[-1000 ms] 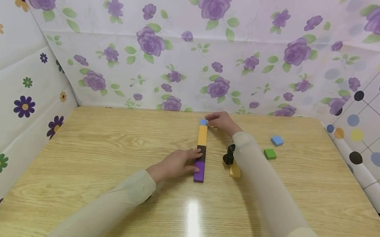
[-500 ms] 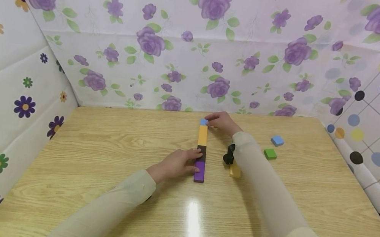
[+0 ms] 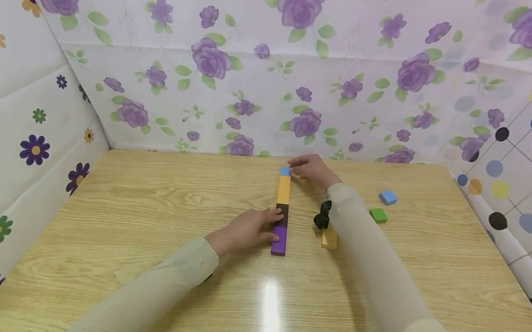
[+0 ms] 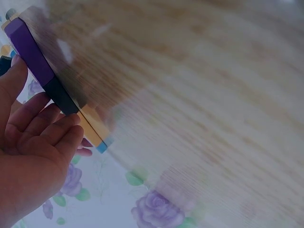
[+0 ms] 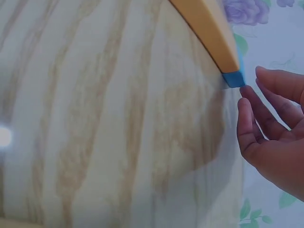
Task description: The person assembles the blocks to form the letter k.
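Four blocks form a straight row (image 3: 283,195) on a wooden table (image 3: 163,183) in the head view. From the row's near end to its far end come a purple block (image 3: 278,247), a black block (image 3: 285,216), an orange block (image 3: 283,190) and a small blue block (image 3: 285,171); whether they are joined cannot be told. The left hand (image 3: 251,230) comes from the row's left, thumb on the purple block, fingertips on the black one, fingers relaxed rather than gripping. The right hand (image 3: 312,170) is beside the row's far end, on its right, fingers loosely bent and holding nothing. Right of the row, a tan block (image 3: 329,240) shows partly behind the right sleeve (image 3: 380,273); farther right lie a green block (image 3: 379,215) and a flat blue block (image 3: 388,197).

In the left wrist view, thumb and fingers spread apart along the row's side.

In the right wrist view, one fingertip is at the small blue block's corner, touching or nearly so; the thumb stands clear.

The row's blocks look stiff, light, smooth and sturdy, likely to slide easily. Pinching each by its long sides seems best; pushing one end might skew the row.
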Available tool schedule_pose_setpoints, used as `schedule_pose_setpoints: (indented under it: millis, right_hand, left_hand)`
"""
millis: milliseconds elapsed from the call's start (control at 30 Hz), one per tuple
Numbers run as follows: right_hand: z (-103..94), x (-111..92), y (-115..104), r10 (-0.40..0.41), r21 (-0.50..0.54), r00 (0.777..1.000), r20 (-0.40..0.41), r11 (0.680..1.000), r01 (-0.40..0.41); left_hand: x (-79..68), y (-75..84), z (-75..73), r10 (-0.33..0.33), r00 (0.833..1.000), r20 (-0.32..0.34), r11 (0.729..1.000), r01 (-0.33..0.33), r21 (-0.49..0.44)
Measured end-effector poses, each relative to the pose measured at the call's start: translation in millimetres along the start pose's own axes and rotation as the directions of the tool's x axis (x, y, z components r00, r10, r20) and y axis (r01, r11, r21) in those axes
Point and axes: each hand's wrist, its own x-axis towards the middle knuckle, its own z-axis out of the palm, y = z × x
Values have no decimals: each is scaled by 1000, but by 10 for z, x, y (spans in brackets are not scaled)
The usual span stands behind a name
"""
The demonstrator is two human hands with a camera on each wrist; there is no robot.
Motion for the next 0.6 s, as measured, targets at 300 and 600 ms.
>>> schedule_pose_setpoints:
  millis: [300, 600]
  right_hand:
    - [-126, -67, -78, -43, 74, 999, 27, 996, 41]
    - [-245, -247, -143, -88, 79, 993, 73, 993, 83]
  left_hand:
    - [7, 0, 2, 10, 1000, -10, 1000, -10, 5]
    - [-3, 20, -5, 16, 1000, -13, 1000, -16, -4]
